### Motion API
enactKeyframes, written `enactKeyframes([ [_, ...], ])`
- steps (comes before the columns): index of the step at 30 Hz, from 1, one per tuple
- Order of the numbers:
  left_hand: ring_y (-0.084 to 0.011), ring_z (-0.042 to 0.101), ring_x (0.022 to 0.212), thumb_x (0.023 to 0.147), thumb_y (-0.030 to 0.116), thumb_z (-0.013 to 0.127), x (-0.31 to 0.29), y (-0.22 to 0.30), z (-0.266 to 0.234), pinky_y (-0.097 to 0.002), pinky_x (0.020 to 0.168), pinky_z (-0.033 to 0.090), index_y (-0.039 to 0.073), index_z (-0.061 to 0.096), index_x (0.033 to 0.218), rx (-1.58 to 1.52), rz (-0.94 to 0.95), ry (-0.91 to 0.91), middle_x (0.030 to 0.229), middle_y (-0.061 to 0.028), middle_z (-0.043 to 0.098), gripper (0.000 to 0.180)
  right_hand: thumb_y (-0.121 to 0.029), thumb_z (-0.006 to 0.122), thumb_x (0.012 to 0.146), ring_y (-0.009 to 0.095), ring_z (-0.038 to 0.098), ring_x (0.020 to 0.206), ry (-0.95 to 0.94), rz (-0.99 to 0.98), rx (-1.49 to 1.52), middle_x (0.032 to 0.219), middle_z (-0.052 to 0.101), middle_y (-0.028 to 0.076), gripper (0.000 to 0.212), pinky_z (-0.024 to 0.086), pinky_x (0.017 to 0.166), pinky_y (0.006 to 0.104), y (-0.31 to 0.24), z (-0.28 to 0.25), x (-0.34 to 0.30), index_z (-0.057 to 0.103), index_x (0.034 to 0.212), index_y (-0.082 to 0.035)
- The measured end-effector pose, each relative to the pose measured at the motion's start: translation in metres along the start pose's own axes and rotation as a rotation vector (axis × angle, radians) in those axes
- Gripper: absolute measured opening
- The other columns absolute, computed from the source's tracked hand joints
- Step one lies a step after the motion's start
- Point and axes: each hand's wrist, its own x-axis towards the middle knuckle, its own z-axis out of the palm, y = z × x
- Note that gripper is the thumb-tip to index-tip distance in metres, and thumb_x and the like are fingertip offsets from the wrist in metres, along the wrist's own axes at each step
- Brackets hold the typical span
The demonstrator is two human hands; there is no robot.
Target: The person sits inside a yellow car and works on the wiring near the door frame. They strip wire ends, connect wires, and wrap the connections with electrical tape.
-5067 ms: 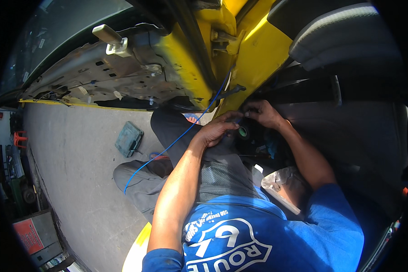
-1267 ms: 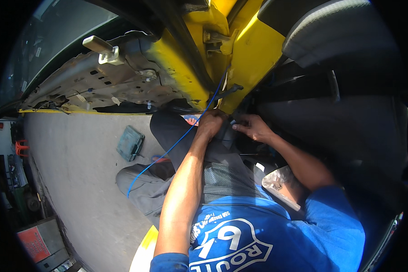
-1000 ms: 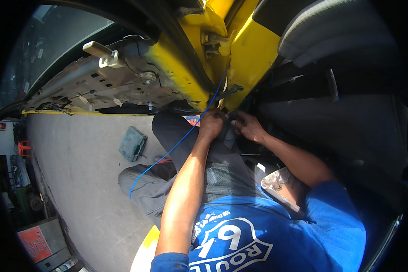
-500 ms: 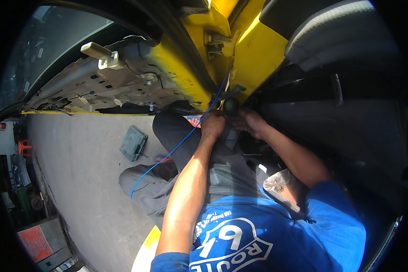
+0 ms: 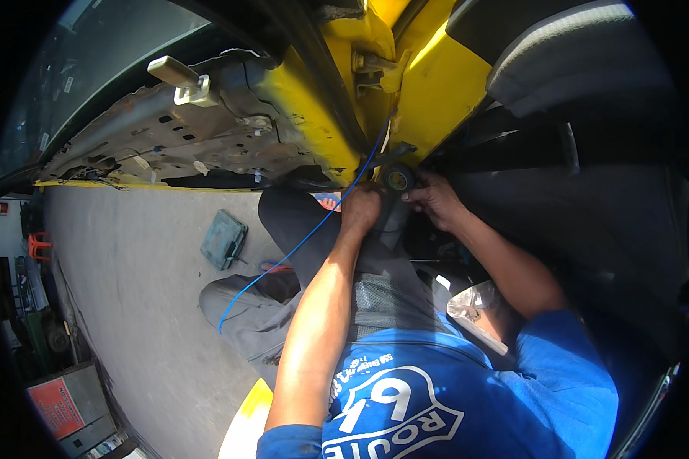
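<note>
A roll of black tape (image 5: 399, 180) stands out just below the yellow door pillar. My right hand (image 5: 435, 200) grips its right edge between thumb and fingers. Close on its left, my left hand (image 5: 361, 208) is closed; what its fingers pinch is hidden behind the hand. A dark cable sleeve (image 5: 394, 151) slants above the roll. From the pillar gap a thin blue wire (image 5: 295, 251) runs down past my left hand and over my left knee.
At upper left is a stripped door panel (image 5: 222, 130) with a handle piece (image 5: 184, 80) jutting out. A green tool case (image 5: 223, 239) lies on the concrete floor (image 5: 130, 275). An open clear bag (image 5: 478, 312) sits by my right side. Yellow pillar metal (image 5: 436, 99) rises ahead.
My right hand has come round to the roll's right edge, and the roll now faces up with its core lit. My left hand has stayed nearly in place.
</note>
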Motion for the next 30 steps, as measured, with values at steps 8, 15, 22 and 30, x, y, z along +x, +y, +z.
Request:
enactKeyframes([
  [8, -0.0293, 0.074, 0.105, 0.092, 0.018, 0.069, -0.002, 0.002, -0.006, -0.0382, 0.095, 0.055, -0.001, 0.080, 0.104, -0.395, -0.161, -0.105, 0.109, -0.0153, 0.079, 0.025, -0.042, 0.076, 0.097, 0.017, 0.058, 0.113, -0.221, 0.034, 0.136, 0.118, 0.065, 0.005, 0.064, 0.043, 0.101, 0.0342, 0.004, -0.027, -0.018, 0.060, 0.140, 0.002],
  [15, -0.0293, 0.073, 0.093, 0.094, 0.021, 0.069, 0.000, 0.016, -0.019, -0.0384, 0.086, 0.053, 0.000, 0.078, 0.107, -0.447, -0.335, -0.129, 0.101, -0.0173, 0.078, 0.027, -0.024, 0.083, 0.091, 0.018, 0.060, 0.112, -0.214, -0.038, -0.449, 0.119, 0.064, 0.007, 0.049, 0.049, 0.098, 0.0358, 0.034, -0.037, -0.003, 0.064, 0.132, -0.004],
  [22, -0.0219, 0.066, 0.082, 0.092, 0.018, 0.070, 0.000, 0.018, -0.024, -0.0352, 0.081, 0.050, -0.002, 0.075, 0.098, -0.740, -0.487, -0.290, 0.087, -0.0094, 0.074, 0.021, -0.002, 0.062, 0.097, 0.028, 0.063, 0.124, -0.044, -0.010, 0.134, 0.128, 0.063, 0.013, 0.040, 0.052, 0.107, 0.0444, 0.082, -0.009, 0.023, 0.055, 0.137, 0.000],
  [30, -0.0275, 0.074, 0.099, 0.091, 0.015, 0.068, 0.002, 0.010, -0.001, -0.0396, 0.089, 0.054, 0.001, 0.078, 0.103, -0.283, -0.214, -0.335, 0.101, -0.0143, 0.079, 0.021, -0.011, 0.066, 0.097, 0.029, 0.061, 0.129, -0.266, 0.153, 0.590, 0.142, 0.059, 0.011, 0.050, 0.050, 0.112, 0.0513, 0.065, -0.017, 0.047, 0.052, 0.145, -0.005],
])
